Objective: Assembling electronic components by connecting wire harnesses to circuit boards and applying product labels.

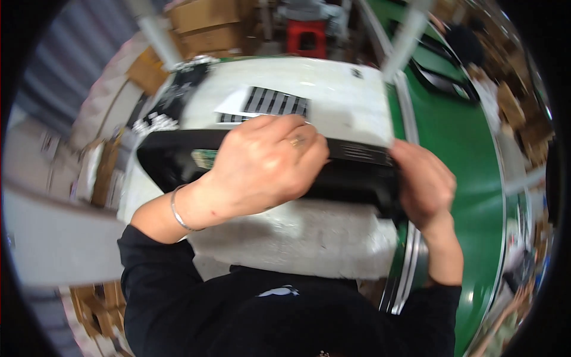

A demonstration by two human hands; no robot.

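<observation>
A long black plastic housing [351, 172] lies across the white-covered table in front of me, with a slotted vent in its upper edge at the right. A small green circuit board [204, 158] shows inside its left part. My left hand [267, 157] is closed over the housing's middle, fingers bent down at its upper edge; whatever they pinch is hidden beneath them. Wrapped round the right end of the housing is my right hand [423, 185], slightly blurred. Just beyond my left hand lies a sheet of black strips [276, 102] on white backing.
Small white pieces [156, 123] and black pieces [184, 83] lie along the table's left side. A green conveyor belt [458, 160] runs along the right, carrying another black frame [440, 74]. Cardboard boxes [208, 30] and a red stool [306, 38] stand behind the table.
</observation>
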